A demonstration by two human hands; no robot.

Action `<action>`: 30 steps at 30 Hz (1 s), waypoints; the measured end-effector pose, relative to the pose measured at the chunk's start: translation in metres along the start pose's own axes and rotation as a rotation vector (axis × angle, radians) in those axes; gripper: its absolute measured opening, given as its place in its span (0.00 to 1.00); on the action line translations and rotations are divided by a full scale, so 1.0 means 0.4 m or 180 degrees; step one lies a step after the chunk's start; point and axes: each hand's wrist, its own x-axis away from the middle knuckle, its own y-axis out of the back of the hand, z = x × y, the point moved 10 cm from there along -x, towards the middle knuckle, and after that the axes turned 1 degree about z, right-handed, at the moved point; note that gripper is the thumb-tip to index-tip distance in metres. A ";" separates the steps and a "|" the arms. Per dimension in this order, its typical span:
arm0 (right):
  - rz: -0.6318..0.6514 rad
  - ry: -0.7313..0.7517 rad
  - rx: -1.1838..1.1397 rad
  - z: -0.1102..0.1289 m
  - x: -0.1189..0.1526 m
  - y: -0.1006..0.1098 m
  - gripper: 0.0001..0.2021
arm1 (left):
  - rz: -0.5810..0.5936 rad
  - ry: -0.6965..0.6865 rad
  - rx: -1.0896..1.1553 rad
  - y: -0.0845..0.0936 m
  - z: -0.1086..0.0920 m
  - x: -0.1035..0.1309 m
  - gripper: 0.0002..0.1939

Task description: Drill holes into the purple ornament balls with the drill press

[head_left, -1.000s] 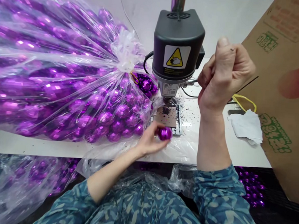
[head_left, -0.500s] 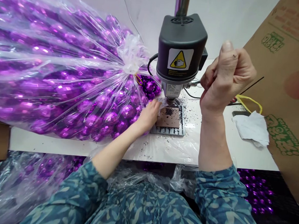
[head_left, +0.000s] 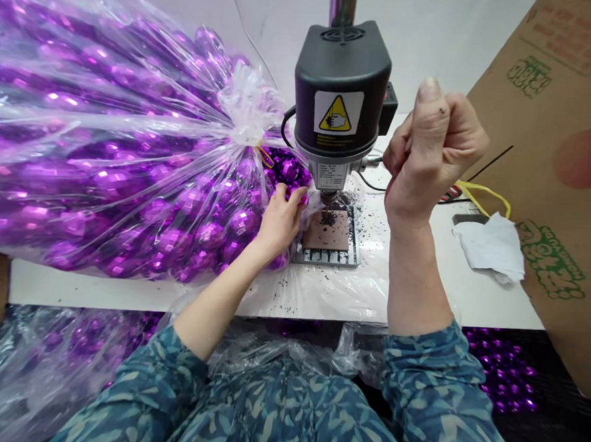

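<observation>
My right hand (head_left: 434, 156) is closed in a fist around the feed lever (head_left: 373, 160) of a small black bench drill press (head_left: 341, 90). My left hand (head_left: 280, 220) lies at the mouth of a clear plastic bag, its fingers curled over a shiny purple faceted ball (head_left: 303, 197); the fingertips are partly hidden. More purple balls (head_left: 289, 168) spill out just beyond it. Under the drill chuck (head_left: 328, 196), a brown board (head_left: 327, 231) with dark shavings and a small hole rests on the slotted metal base (head_left: 323, 257).
The big tied clear bag (head_left: 247, 105), full of purple balls, covers the table's left side. A cardboard box (head_left: 567, 197) leans at right, near crumpled white paper (head_left: 491, 246) and a yellow cord (head_left: 492, 193). Dark shavings litter the white table (head_left: 121, 294).
My left hand has moved from beside the board left and slightly up to the purple balls. The right hand stays on the lever. The whole view has shifted slightly.
</observation>
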 end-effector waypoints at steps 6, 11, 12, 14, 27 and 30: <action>-0.0068 0.0084 -0.0117 0.007 0.002 0.005 0.29 | 0.0598 0.0708 0.2994 -0.078 0.027 0.074 0.19; -0.0027 0.0077 -0.0093 0.005 0.002 0.001 0.30 | 0.0726 0.1203 0.3499 -0.171 0.070 0.110 0.22; -0.0038 0.0074 -0.0142 0.006 0.002 0.002 0.30 | 0.0658 0.1159 0.3416 -0.174 0.076 0.110 0.23; -0.0060 0.0087 -0.0270 0.010 0.003 0.004 0.30 | 0.0463 0.1072 0.3203 -0.172 0.091 0.106 0.25; -0.0029 0.0000 0.0023 0.018 0.009 0.001 0.32 | 0.0053 0.0627 0.2499 -0.158 0.111 0.079 0.29; -0.0046 0.0037 -0.0182 0.025 0.011 0.003 0.32 | -0.0052 0.0624 0.2237 -0.168 0.123 0.069 0.32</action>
